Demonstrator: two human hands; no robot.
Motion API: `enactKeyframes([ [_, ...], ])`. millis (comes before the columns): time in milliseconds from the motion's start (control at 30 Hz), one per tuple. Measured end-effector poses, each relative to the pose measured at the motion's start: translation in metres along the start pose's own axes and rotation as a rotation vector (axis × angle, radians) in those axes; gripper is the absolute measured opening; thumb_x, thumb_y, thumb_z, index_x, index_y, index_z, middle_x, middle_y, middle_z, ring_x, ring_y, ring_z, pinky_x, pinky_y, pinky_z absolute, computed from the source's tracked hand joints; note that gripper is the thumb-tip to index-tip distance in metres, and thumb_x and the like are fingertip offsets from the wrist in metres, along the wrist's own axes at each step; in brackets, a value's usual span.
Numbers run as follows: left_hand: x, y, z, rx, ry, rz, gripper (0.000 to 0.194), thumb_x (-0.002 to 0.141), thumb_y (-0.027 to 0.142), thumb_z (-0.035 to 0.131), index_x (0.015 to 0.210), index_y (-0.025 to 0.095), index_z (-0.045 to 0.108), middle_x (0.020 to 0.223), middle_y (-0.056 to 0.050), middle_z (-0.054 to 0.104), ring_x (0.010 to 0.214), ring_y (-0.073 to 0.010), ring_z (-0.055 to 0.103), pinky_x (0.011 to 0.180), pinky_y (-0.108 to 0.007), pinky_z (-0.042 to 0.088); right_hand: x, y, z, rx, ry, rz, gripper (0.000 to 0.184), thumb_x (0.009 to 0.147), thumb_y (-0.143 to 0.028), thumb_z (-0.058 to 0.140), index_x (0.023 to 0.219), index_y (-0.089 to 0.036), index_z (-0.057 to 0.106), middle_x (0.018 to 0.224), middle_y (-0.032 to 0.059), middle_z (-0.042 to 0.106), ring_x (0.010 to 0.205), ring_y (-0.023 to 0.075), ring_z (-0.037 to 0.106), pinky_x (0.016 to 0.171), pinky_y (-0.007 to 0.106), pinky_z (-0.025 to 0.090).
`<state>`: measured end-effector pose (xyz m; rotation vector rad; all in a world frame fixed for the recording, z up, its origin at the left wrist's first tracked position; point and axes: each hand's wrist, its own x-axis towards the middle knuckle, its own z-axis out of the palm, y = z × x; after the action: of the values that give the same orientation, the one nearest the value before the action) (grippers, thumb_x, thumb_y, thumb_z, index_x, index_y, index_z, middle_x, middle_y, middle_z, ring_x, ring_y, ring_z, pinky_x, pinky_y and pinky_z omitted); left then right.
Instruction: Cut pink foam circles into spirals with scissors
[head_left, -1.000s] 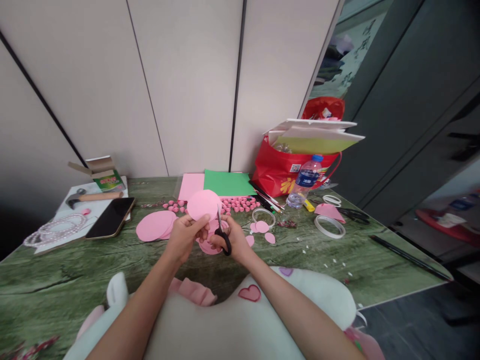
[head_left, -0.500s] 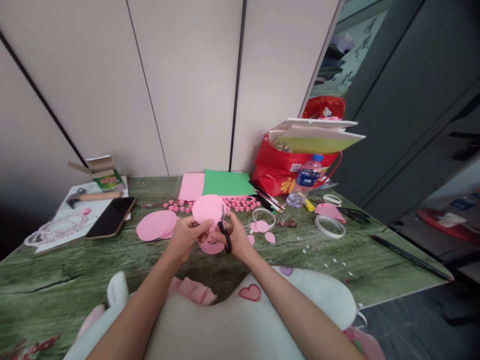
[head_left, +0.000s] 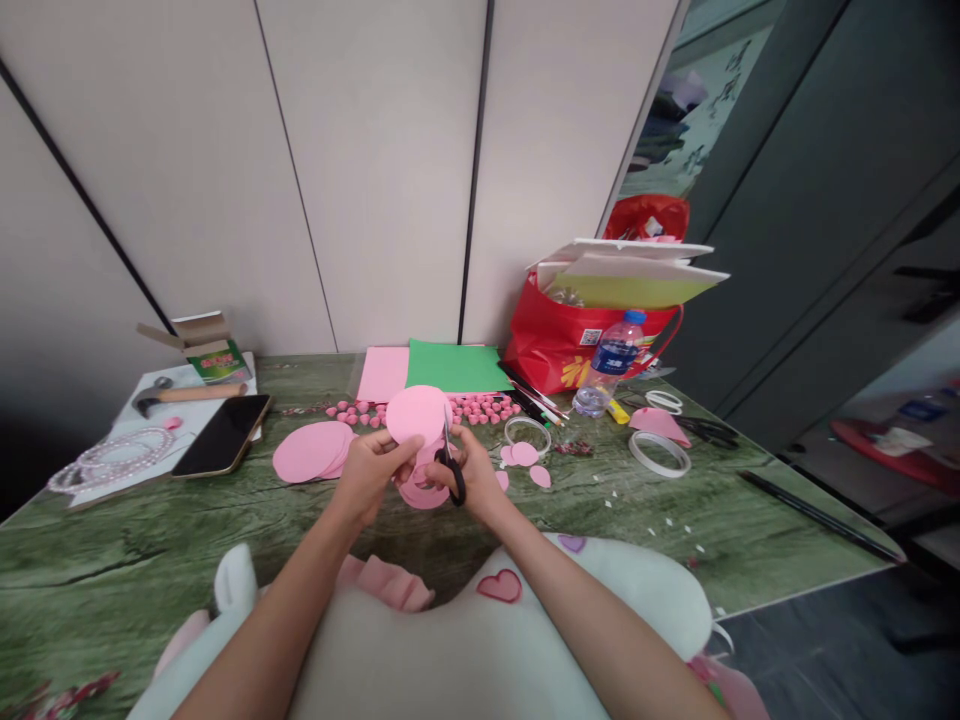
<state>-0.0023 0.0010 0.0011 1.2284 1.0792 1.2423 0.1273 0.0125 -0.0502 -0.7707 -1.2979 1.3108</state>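
Observation:
My left hand pinches the lower edge of a round pink paper disc, held up above the table. My right hand grips a pair of black-handled scissors, whose blades point upward along the disc's right edge. Below the hands lie more pink paper pieces, partly hidden by my fingers. A stack of pink paper circles rests to the left of my left hand. Small pink paper cutouts are scattered right of my right hand.
Behind the hands are rows of small pink roses or beads and green paper. A phone and hammer lie left. A water bottle, red bag and tape roll stand or lie right.
The pink disc has shifted very slightly in my left hand. The scissors stay at its right edge, and the rest looks the same.

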Motion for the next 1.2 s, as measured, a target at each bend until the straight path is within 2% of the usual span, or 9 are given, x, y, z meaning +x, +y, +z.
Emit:
enactKeyframes([
  [333,-0.0002,0.0022,-0.0007,-0.023,0.019,0.029,0.02,0.06,0.027,0.065,0.055,0.013,0.051,0.039,0.005,0.046,0.034,-0.0043,0.037,0.035,-0.017,0.027,-0.0008,-0.0001,0.0004,-0.016,-0.015,0.025,0.058,0.055,-0.033,0.069,0.098,-0.017,0.034,0.039,-0.0104,0.05,0.031,0.0083,0.047,0.036,0.019,0.04],
  [533,-0.0008,0.0047,0.0017,-0.108,-0.062,-0.02,0.019,0.062,0.029,0.062,0.061,0.013,0.053,0.05,0.001,0.056,0.036,-0.0069,0.045,0.034,-0.018,0.032,-0.0026,-0.0013,0.0034,-0.006,-0.055,0.049,0.058,0.054,-0.035,0.069,0.097,-0.018,0.034,0.04,-0.0111,0.05,0.032,0.0081,0.048,0.035,0.017,0.038],
  [767,0.0002,0.0012,-0.0004,-0.071,0.003,-0.011,0.019,0.058,0.025,0.066,0.054,0.013,0.052,0.038,0.004,0.049,0.033,-0.0052,0.04,0.035,-0.018,0.028,-0.003,-0.0026,0.0032,0.019,-0.032,0.039,0.06,0.053,-0.033,0.07,0.098,-0.019,0.033,0.045,-0.009,0.052,0.037,0.0087,0.049,0.039,0.019,0.039],
  [1200,-0.001,0.0039,0.0013,-0.065,0.014,0.003,0.019,0.057,0.025,0.066,0.052,0.013,0.052,0.038,0.005,0.048,0.033,-0.0044,0.038,0.035,-0.018,0.026,-0.0011,-0.0013,0.0018,-0.023,-0.01,0.022,0.061,0.052,-0.034,0.07,0.098,-0.018,0.033,0.043,-0.0094,0.052,0.034,0.0091,0.048,0.036,0.019,0.037],
])
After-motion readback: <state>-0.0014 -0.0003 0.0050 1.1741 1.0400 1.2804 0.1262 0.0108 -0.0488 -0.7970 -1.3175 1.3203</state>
